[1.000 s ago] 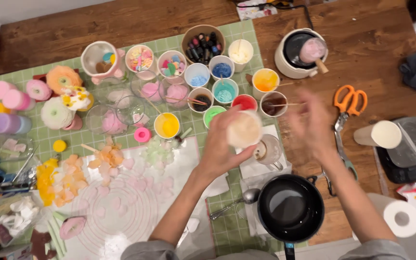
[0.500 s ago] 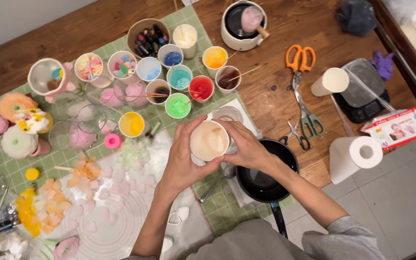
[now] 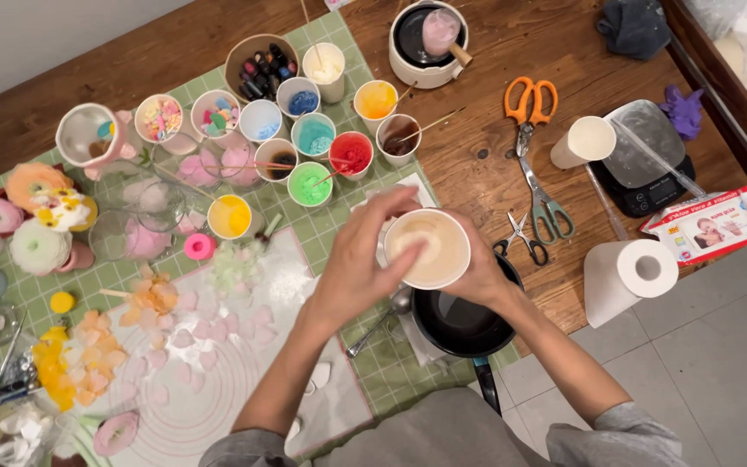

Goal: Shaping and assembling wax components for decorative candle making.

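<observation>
Wooden counter seen from above, partly covered by a green checked mat, with both hands meeting at the centre of the frame.

Left hand and right hand each have their grip clamped on a white paper cup with pale contents, held just above a black pan at lower centre. Small cups of coloured material cluster at upper centre; orange-handled scissors lie at upper right, and a paper towel roll stands at right.
</observation>
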